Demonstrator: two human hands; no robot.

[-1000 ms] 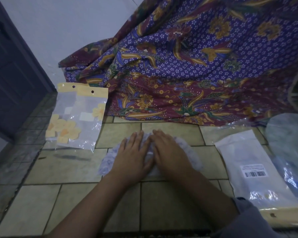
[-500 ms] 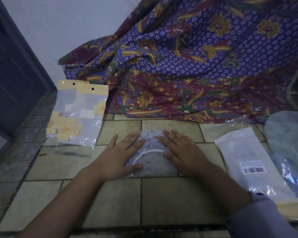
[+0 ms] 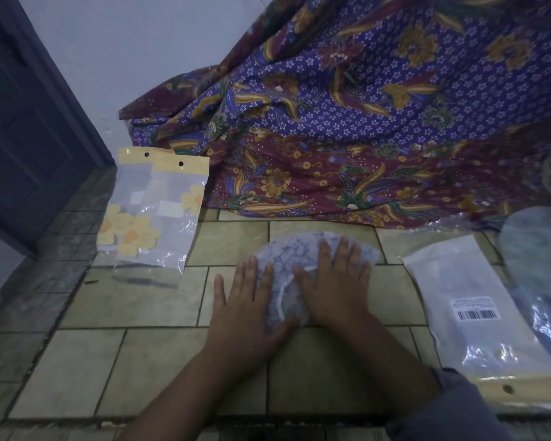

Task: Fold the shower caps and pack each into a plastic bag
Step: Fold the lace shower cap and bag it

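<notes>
Purple and maroon floral cloth point(image 3: 363, 122) draped across the back — folds spilling down onto the tiled floor point(image 3: 134, 300). Beige tiles in the middle, darker mottled ones along the left edge. Dark door point(image 3: 23, 138) at far left, pale wall point(image 3: 134, 58) beside it — cloth bunched against the wall's foot.

Floor point(image 3: 140, 361): pale beige-green rectangular tiles in offset rows, dark grout lines, scuffed in places. Border strip point(image 3: 45, 249): darker mottled grey tiles along the left side, running up to the door. Door point(image 3: 23, 138): dark blue-grey, panelled, at far left. Wall point(image 3: 140, 58): plain, pale, beside the door and behind the cloth. Cloth point(image 3: 379, 122): large batik drape, purple field with small white flowers, maroon band with gold and green leaves, falling in folds from upper right onto the floor; what it covers is hidden. Light: dim, cool, bluish.
</notes>
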